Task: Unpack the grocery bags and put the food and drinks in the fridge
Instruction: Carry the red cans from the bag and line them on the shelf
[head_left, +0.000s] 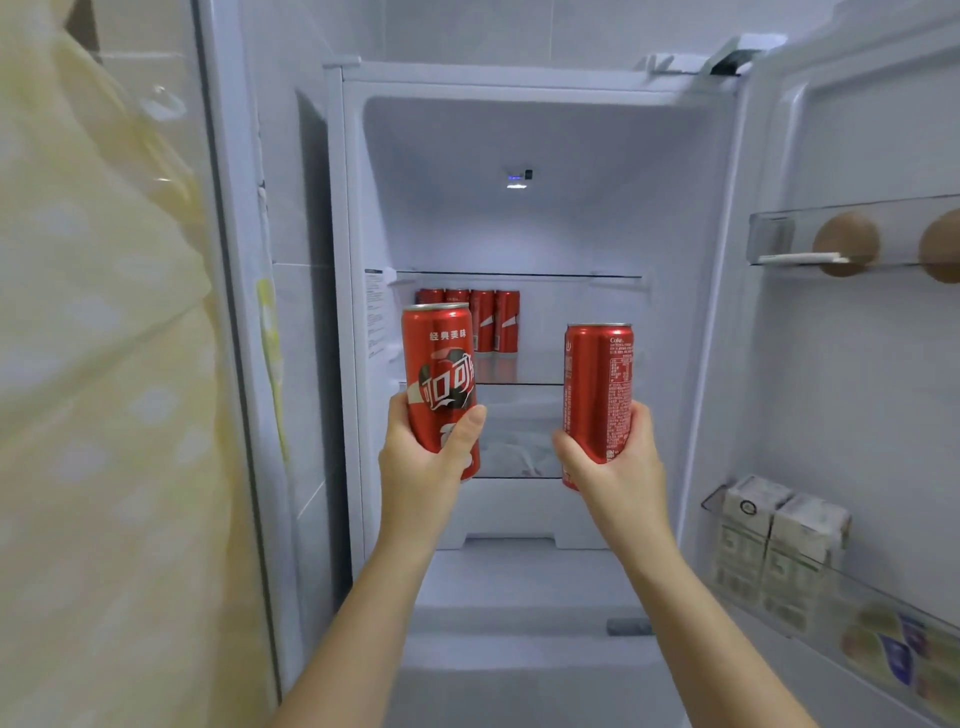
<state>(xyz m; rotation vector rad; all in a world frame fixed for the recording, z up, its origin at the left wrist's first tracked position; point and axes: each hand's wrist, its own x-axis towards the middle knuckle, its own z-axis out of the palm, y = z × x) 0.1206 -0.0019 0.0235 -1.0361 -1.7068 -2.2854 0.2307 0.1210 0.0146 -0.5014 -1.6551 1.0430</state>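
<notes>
left hand (423, 457): wrapped round red can (440, 384)
right hand (618, 457): clasping second can (598, 395)
risk: knocking shelved cans (480, 319) over while sliding these in

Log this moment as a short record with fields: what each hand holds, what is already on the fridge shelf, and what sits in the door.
left hand: grips an upright red can
right hand: grips a second red can, upright
fridge shelf: row of red cans at the back left
upper door rack: two brown eggs
lower door rack: two cartons, blurred packets beside them
fridge door: open
</notes>
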